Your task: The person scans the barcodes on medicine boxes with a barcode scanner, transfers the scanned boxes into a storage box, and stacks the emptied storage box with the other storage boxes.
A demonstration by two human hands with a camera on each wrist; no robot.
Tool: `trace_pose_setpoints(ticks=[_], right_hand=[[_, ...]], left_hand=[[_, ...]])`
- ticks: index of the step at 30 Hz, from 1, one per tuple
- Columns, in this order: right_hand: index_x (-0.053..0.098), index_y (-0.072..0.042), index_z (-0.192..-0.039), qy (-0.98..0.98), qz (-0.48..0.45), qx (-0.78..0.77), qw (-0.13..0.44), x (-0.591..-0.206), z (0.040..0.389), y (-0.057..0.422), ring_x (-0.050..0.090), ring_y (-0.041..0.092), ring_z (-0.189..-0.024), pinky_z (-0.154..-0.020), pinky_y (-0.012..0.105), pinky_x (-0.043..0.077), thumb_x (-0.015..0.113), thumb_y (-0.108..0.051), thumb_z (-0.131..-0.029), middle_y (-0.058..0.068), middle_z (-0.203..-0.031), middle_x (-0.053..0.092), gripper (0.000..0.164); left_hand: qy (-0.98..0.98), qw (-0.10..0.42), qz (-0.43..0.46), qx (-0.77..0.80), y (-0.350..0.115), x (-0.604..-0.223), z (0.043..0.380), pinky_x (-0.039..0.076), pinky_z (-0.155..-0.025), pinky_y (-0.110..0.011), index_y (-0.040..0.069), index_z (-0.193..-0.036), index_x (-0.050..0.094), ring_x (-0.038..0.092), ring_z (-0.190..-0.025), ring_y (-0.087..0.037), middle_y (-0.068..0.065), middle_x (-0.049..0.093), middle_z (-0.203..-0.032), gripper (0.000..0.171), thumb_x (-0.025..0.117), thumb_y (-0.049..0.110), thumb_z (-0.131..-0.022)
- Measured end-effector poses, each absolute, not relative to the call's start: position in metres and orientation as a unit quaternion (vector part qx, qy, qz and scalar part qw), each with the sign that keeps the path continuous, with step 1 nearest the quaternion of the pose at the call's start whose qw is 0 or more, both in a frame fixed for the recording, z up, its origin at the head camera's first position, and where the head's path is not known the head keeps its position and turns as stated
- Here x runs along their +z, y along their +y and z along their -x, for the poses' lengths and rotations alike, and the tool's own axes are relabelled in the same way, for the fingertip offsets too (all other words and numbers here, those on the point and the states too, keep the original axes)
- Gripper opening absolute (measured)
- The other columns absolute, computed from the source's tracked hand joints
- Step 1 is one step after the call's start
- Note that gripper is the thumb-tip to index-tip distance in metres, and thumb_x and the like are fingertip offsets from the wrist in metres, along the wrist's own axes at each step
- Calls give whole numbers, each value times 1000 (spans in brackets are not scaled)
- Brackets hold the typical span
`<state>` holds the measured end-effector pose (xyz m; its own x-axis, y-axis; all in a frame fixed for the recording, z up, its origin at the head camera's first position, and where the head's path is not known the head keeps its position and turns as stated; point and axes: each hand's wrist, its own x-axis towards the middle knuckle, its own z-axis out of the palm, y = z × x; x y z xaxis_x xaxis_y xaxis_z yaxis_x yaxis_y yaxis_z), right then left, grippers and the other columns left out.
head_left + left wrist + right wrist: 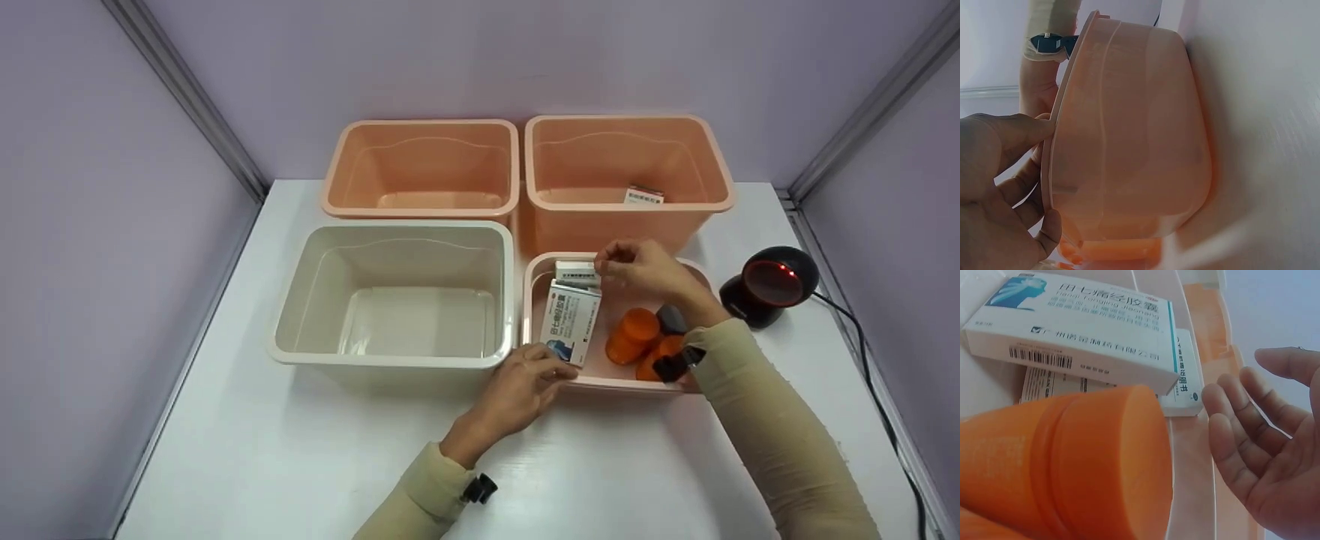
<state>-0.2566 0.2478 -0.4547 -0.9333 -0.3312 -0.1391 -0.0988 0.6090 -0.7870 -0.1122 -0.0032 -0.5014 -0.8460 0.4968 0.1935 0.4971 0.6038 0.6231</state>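
My left hand point(521, 386) grips the front left rim of the front pink bin point(630, 385). In the left wrist view its thumb and fingers lie to either side of that rim. Over the bin's back part, my right hand point(649, 268) has its fingertips beside a white medicine box point(576, 270). The right wrist view shows these fingers loosely bent, the thumb apart and nothing between them. A larger white medicine box point(1078, 326) with blue print leans over the other box. Orange bottles point(634, 335) and a dark grey-topped item point(671, 319) are in the bin, partly behind my right forearm.
A cream bin point(394, 361) stands left of the front pink bin. Behind are two deeper pink bins, one on the left point(420, 211) and one on the right point(622, 225) with a small box point(643, 196) inside. A black scanner point(772, 281) with red lights stands right, its cable running forward.
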Motion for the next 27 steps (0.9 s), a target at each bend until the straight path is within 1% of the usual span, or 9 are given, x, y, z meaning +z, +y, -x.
trace_pose_setpoints(ticks=[3,6,13,17,22,27], right_hand=[[68,-8,-103,895,134,-399,146,-458,258,248,61,27,-88,-74,25,52,62,-16,-95,11,-98,67,13],[69,-8,-101,899,147,-382,155,-461,259,247,60,24,-85,-74,25,50,63,-15,-94,9,-95,67,11],[71,-5,-100,890,156,-395,166,-465,259,245,61,20,-78,-68,23,51,67,-16,-93,11,-91,69,13],[71,-5,-101,886,154,-404,171,-467,258,245,62,17,-76,-68,22,53,68,-16,-93,11,-91,70,14],[71,-6,-103,882,148,-409,182,-466,258,244,64,21,-81,-72,25,55,66,-15,-94,11,-94,70,14],[71,-7,-104,881,145,-408,191,-465,259,243,62,25,-84,-72,25,54,67,-18,-93,9,-95,69,16]], left_hand=[[-896,-2,277,-347,-3,-501,112,46,-103,-32,26,-108,76,58,-113,-14,6,65,-105,21,72,13,-91],[-896,-4,278,-347,-4,-500,112,46,-103,-31,25,-108,76,58,-114,-14,6,65,-105,21,72,14,-91],[-892,-10,280,-356,-3,-501,111,46,-102,-31,25,-109,76,58,-114,-14,6,64,-106,20,70,15,-93],[-891,-15,278,-358,-3,-502,111,46,-103,-32,25,-109,76,57,-114,-15,6,64,-106,20,70,16,-93],[-894,-15,276,-353,-3,-502,110,46,-103,-32,25,-109,76,57,-114,-15,6,64,-106,20,70,16,-93],[-895,-13,275,-352,-2,-501,111,46,-103,-32,25,-109,76,58,-115,-16,5,64,-106,21,71,14,-92]])
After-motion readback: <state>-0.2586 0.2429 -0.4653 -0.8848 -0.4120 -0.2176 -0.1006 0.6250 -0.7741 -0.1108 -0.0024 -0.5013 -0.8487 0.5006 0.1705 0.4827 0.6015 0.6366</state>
